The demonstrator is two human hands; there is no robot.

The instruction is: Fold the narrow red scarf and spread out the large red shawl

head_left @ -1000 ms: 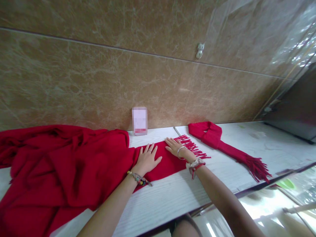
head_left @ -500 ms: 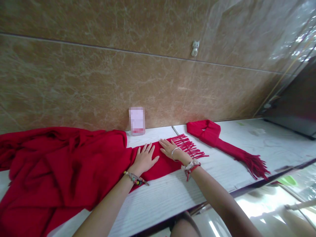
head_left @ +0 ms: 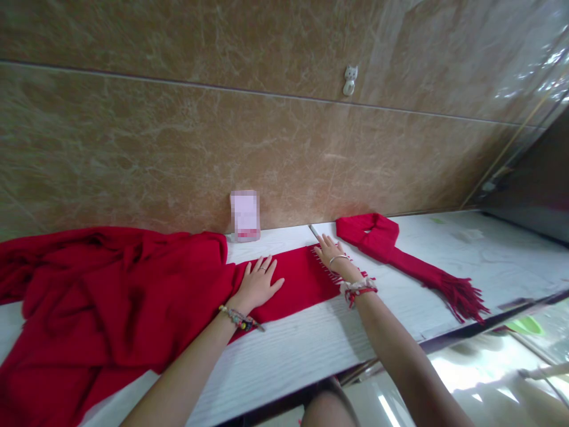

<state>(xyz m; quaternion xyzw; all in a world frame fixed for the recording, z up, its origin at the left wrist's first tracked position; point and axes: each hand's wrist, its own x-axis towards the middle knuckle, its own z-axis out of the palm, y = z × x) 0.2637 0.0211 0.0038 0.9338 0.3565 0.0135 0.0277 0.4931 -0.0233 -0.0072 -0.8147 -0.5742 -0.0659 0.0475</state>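
A red scarf [head_left: 302,281] lies flat across the white table, its fringed end toward the right. My left hand [head_left: 260,284] rests palm down on it with the fingers spread. Over the fringe at the scarf's right end lies my right hand [head_left: 333,256], fingers stretched out and holding nothing. On the left the red cloth runs into a large loose heap [head_left: 128,302]. A second red strip [head_left: 411,264], looped at its back end and fringed at its front end, lies to the right of my right hand.
A pale pink blurred box or phone [head_left: 245,216] leans on the brown marbled wall [head_left: 178,142]. A small white cat-shaped hook [head_left: 350,80] is on the wall. A dark object [head_left: 533,178] stands at the far right; a green bowl [head_left: 525,324] shows below the table edge.
My right hand has slid right, from the flat part of the scarf onto its fringe. My left hand stays at about the same place on the scarf.
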